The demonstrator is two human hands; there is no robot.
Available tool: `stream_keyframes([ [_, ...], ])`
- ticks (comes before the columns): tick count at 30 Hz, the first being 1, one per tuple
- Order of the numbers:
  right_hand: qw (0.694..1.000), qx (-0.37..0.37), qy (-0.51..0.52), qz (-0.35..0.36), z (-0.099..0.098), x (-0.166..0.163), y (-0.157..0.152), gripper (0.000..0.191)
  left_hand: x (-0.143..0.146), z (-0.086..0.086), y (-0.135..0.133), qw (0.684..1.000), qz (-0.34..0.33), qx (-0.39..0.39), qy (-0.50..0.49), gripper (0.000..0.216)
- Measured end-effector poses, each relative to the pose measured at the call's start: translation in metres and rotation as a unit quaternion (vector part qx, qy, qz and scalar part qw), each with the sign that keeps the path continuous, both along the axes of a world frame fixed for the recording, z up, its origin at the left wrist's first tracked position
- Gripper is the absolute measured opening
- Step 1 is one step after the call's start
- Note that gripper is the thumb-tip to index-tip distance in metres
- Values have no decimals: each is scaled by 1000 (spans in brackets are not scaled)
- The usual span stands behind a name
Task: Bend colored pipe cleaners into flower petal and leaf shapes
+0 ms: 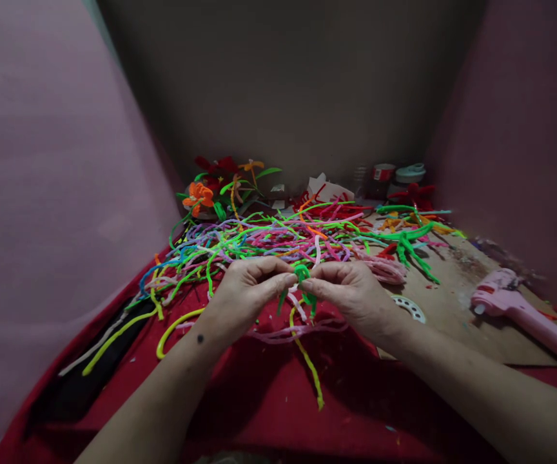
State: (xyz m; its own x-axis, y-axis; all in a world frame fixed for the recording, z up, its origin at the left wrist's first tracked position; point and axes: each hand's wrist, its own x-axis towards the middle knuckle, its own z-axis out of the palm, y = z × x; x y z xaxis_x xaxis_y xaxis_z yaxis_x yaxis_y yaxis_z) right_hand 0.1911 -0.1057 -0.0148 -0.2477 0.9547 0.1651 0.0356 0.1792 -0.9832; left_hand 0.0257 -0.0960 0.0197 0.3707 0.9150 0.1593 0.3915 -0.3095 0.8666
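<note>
Both hands meet at the middle of the view around a green pipe cleaner (302, 273), bent into a small loop with two ends hanging down. My left hand (258, 283) pinches its left side between thumb and fingers. From the right, my right hand (339, 287) pinches the other side the same way. Just behind the hands lies a big tangled heap of coloured pipe cleaners (269, 235). Beneath them a yellow pipe cleaner (310, 367) and pale pink strands (278, 336) rest on the red cloth (259, 399).
At right a pink glue gun (515, 306) lies on a cardboard sheet (445, 322), near a white disc with holes (410, 308). Fuzzy flowers (198, 198) stand at the back left. A lidded jar (409, 177) is at the back right. Pink walls flank both sides.
</note>
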Motion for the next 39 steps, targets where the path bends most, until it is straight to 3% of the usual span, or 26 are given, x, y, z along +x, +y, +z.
stream_keyframes([
  [7, 999, -2, -28, 15, -2, -2, 0, 17, 6, -10, 2, 991, 9, -111, -71, 15],
  [16, 992, -110, 39, 53, -3, -2, 3, 17, 8, -11, 3, 997, 49, -22, -61, 15],
  [29, 992, -107, -12, 62, -5, -1, 4, 10, 9, -15, 5, 997, 18, -42, -60, 14],
  [39, 990, -84, -65, 98, -4, 3, 4, 22, 7, -19, 9, 993, -7, -79, -91, 13],
])
